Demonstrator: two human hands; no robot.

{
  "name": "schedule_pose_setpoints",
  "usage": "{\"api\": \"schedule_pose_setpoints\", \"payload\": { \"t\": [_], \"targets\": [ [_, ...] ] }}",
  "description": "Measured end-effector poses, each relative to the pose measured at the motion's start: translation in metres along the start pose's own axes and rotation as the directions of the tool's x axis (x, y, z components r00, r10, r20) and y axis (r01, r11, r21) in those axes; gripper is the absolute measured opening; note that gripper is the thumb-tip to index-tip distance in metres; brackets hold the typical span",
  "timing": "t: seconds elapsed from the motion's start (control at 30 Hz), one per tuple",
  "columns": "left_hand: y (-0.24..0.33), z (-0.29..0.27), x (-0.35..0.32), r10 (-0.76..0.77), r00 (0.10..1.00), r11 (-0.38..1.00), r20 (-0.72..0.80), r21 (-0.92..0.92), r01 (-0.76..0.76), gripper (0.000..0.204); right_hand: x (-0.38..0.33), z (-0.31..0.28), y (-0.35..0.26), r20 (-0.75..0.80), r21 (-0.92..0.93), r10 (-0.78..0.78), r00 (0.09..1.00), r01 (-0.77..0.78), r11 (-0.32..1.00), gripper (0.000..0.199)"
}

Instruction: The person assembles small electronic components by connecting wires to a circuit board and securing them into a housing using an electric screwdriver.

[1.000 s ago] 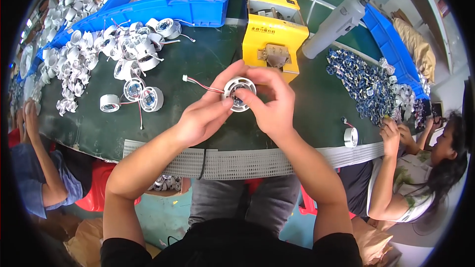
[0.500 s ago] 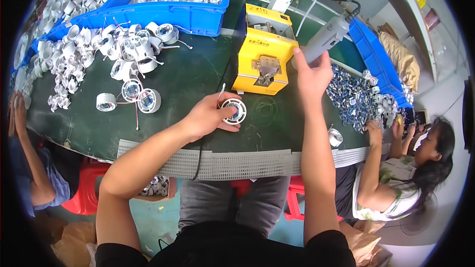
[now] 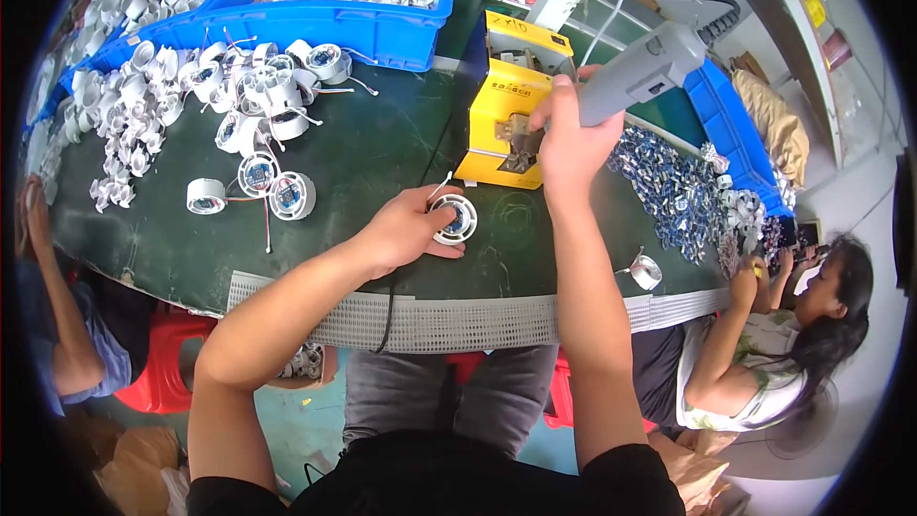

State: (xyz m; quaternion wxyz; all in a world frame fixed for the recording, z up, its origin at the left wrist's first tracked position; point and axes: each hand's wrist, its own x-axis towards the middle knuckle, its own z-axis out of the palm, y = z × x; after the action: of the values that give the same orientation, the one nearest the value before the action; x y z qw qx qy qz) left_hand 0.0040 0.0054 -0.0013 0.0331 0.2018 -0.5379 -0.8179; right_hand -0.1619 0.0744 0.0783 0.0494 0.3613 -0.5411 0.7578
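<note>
My left hand point(image 3: 409, 227) is closed round a white ring-shaped housing point(image 3: 467, 221) with a blue circuit board inside, held low over the dark green tabletop. A short white wire sticks up from it beside my fingers. My right hand point(image 3: 578, 139) grips a grey electric screwdriver point(image 3: 638, 76), its cable running up from the far end. The screwdriver's tip is hidden behind my hand, close to the metal outlet of a yellow screw feeder box point(image 3: 492, 119).
Wired white housings point(image 3: 272, 86) and loose white parts point(image 3: 134, 124) lie at the left, before a blue bin point(image 3: 382, 33). At the right are a heap of small blue boards point(image 3: 664, 191), another housing point(image 3: 646, 272) and a co-worker point(image 3: 755, 344). A perforated strip point(image 3: 458, 323) lines the front edge.
My right hand has moved left and slightly nearer with the screwdriver, to the front of the yellow box. My left hand holds the housing in nearly the same spot. The co-worker's hands have shifted.
</note>
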Motion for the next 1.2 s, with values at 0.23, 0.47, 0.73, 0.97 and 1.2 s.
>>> {"api": "schedule_pose_setpoints", "payload": {
  "t": [0.23, 0.47, 0.73, 0.97, 1.2],
  "targets": [
    [0.004, 0.001, -0.001, 0.016, 0.999, 0.999, -0.029, 0.04, -0.015, 0.034, -0.042, -0.001, -0.023, 0.062, 0.14, 0.176, 0.982, -0.183, 0.973, 0.027],
    [0.003, 0.001, 0.001, 0.009, 0.999, 0.999, -0.049, 0.051, -0.007, 0.033, -0.071, 0.018, -0.023, 0.147, 0.169, 0.122, 0.982, -0.146, 0.975, 0.044],
    [0.006, 0.004, -0.002, 0.018, 0.997, 0.996, -0.073, 0.094, -0.011, 0.032, -0.077, 0.018, -0.016, 0.2, 0.306, 0.116, 0.973, -0.174, 0.936, 0.039],
    [0.001, 0.003, 0.001, 0.043, 0.997, 0.996, -0.065, 0.081, -0.038, 0.033, -0.082, 0.019, -0.01, 0.213, 0.237, 0.074, 0.974, -0.125, 0.964, 0.038],
    [0.0, 0.003, 0.004, 0.053, 0.997, 0.995, -0.057, 0.093, -0.047, 0.034, -0.084, 0.02, -0.011, 0.298, 0.139, 0.089, 0.95, -0.135, 0.981, 0.04]
  ]
}}
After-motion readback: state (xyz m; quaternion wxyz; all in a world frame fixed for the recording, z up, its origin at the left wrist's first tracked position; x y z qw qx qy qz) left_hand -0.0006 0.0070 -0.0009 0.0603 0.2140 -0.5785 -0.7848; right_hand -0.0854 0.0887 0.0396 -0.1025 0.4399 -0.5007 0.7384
